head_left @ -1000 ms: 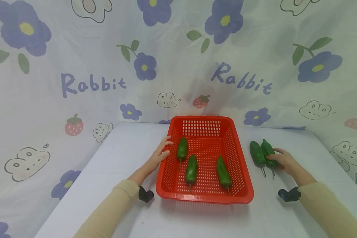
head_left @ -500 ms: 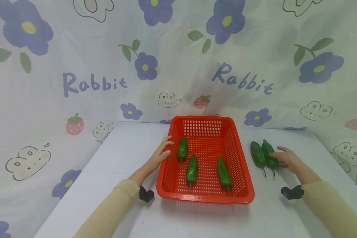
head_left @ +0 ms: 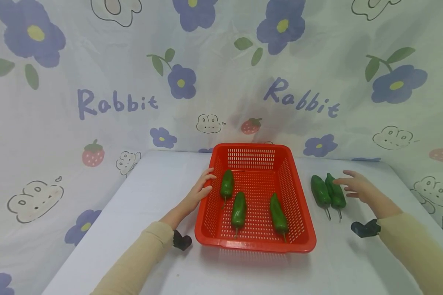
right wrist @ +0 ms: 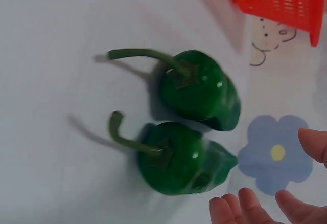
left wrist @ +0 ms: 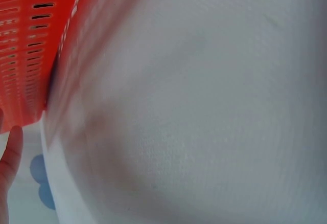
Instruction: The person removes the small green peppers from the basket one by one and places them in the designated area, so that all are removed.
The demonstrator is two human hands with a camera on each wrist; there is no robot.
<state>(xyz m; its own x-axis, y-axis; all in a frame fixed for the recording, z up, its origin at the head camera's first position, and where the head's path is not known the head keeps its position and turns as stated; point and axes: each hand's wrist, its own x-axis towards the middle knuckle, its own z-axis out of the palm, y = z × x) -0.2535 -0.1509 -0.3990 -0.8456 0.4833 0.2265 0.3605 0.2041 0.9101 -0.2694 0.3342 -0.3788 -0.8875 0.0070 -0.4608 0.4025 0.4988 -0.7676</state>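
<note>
Two green peppers lie side by side on the white table, right of the red basket (head_left: 255,245): a left one (head_left: 320,191) and a right one (head_left: 336,192), stems toward me. My right hand (head_left: 359,187) hovers over the right pepper's far side, fingers spread and holding nothing; in the right wrist view its fingertips (right wrist: 249,198) stand apart from both peppers. My left hand (head_left: 195,194) rests with loosely extended fingers against the basket's left rim. Inside the basket lie three more green peppers: one at left (head_left: 227,184), one in the middle (head_left: 238,209), one at right (head_left: 278,215).
A white cloth-covered table (head_left: 144,196) extends around the basket. Behind it hangs a printed curtain (head_left: 221,90) with flowers, rabbits and strawberries. A black wrist device (head_left: 182,241) sits at the left cuff, another black device (head_left: 365,228) at the right cuff.
My right hand has let go of the right pepper, lifted, and shifted a little away from me. The pepper stays beside the other one. The left hand has not moved.
</note>
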